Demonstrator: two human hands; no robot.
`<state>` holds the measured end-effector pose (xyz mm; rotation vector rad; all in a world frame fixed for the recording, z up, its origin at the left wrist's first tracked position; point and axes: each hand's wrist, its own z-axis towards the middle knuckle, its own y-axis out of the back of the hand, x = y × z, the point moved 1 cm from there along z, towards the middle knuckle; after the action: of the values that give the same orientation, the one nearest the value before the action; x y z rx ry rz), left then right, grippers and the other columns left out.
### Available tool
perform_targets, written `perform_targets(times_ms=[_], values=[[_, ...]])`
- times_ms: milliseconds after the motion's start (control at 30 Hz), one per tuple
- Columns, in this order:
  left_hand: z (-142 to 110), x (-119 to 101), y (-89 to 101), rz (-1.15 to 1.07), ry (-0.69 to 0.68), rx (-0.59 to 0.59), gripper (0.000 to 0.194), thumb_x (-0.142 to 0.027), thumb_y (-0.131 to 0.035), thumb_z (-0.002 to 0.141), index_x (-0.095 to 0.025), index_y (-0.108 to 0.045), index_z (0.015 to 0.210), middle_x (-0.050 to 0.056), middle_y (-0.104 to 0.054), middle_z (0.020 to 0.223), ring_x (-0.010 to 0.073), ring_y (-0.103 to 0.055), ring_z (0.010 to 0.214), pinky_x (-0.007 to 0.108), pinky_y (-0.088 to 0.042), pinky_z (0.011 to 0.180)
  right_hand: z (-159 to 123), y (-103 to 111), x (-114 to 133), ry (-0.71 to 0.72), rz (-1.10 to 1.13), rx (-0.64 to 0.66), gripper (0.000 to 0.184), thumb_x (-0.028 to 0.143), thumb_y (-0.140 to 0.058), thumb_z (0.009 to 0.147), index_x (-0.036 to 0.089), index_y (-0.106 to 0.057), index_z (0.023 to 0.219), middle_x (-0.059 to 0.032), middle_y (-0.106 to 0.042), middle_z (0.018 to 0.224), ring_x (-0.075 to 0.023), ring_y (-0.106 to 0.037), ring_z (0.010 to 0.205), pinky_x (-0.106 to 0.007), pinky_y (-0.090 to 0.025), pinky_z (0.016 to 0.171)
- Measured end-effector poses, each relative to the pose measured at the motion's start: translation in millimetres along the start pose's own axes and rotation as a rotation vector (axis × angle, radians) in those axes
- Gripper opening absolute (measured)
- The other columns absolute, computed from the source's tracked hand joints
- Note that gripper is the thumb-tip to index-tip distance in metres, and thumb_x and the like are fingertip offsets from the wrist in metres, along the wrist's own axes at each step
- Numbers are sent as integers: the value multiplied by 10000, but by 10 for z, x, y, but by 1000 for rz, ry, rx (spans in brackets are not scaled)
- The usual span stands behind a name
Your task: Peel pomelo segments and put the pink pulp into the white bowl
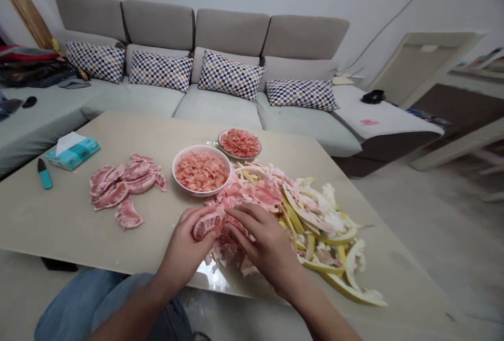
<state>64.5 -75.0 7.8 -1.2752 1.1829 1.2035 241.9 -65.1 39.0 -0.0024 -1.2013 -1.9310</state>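
Note:
My left hand point(188, 246) grips a pink pomelo segment point(207, 225) near the front edge of the table. Close beside it, my right hand point(264, 241) has its fingers pinched at the segment's right end; its fingertips are partly hidden. Under and behind both hands spreads a heap of pink membranes point(263, 191) with thick yellow pomelo peels point(334, 246) at its right. Beyond the hands stands a white bowl point(201, 192) of peeled pulp, and behind that a smaller dark-rimmed bowl point(240, 157) holding more. Several unpeeled segments point(126, 178) lie on the left.
A blue tissue pack point(73, 153) and a teal-handled knife point(45, 175) lie at the left end of the table point(59, 215). A grey sofa point(220, 104) with checkered cushions point(232, 74) runs along the far side. My knees are below the near edge.

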Motion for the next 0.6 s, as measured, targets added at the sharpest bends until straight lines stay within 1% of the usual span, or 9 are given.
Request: perform_targets(times_ms=[67,133,233,300,367,400,467,533,600], values=[[-12,-14,-12,-35,12,20,388,-115,-740,674,-262,-747,1032,72,-646,1146,267,-569,1115,359,-397,1030,47,-4,-25,37,-3,69,201,192,-520,937,188,-689,1046,-107,-690,934,-212,-640,851,-339,-530,742],[-22,-30,-17,-58,19,35,365,-131,-765,659,-251,-758,1003,74,-660,1134,271,-565,1128,353,-388,1036,87,-9,-41,42,0,134,191,179,-502,939,172,-693,948,-101,-689,849,-202,-631,791,-317,-511,707],[-30,-37,-9,-34,32,95,320,-173,-766,689,-239,-759,1002,78,-685,1116,267,-582,1112,346,-396,1022,137,-19,-57,-30,9,194,197,173,-495,928,161,-652,810,-81,-656,751,-189,-603,712,-289,-469,646],[-29,-22,2,-43,71,164,323,-194,-735,730,-240,-739,1050,79,-698,1099,263,-622,1031,348,-459,936,165,-31,-92,-91,35,220,205,161,-498,914,170,-616,746,-57,-639,712,-177,-585,668,-273,-443,612],[-26,2,15,-92,113,215,338,-199,-721,742,-235,-725,1078,83,-706,1087,261,-646,955,333,-508,821,184,-33,-162,-146,54,206,206,148,-503,897,178,-602,719,-36,-638,684,-167,-581,638,-265,-434,601],[-24,10,21,-120,125,227,342,-198,-723,739,-229,-724,1079,87,-707,1092,263,-650,943,323,-516,783,188,-26,-206,-167,62,179,202,146,-507,891,181,-606,718,-30,-644,678,-166,-586,633,-267,-439,607],[-22,10,28,-160,138,233,343,-199,-731,731,-219,-730,1074,94,-709,1106,270,-649,963,311,-519,768,183,10,-292,-187,88,121,180,153,-516,888,183,-635,757,-35,-673,711,-172,-615,664,-283,-465,644],[-22,-11,24,-187,162,237,355,-202,-740,725,-220,-732,1080,95,-709,1129,276,-648,992,318,-517,800,164,72,-340,-171,133,94,163,157,-513,897,189,-670,868,-59,-708,826,-188,-650,766,-306,-494,709],[-24,-40,14,-204,180,241,377,-194,-751,713,-226,-732,1088,92,-702,1161,281,-640,1034,331,-504,859,139,150,-331,-130,159,102,187,155,-514,906,203,-680,978,-79,-712,940,-201,-658,868,-329,-509,768]])
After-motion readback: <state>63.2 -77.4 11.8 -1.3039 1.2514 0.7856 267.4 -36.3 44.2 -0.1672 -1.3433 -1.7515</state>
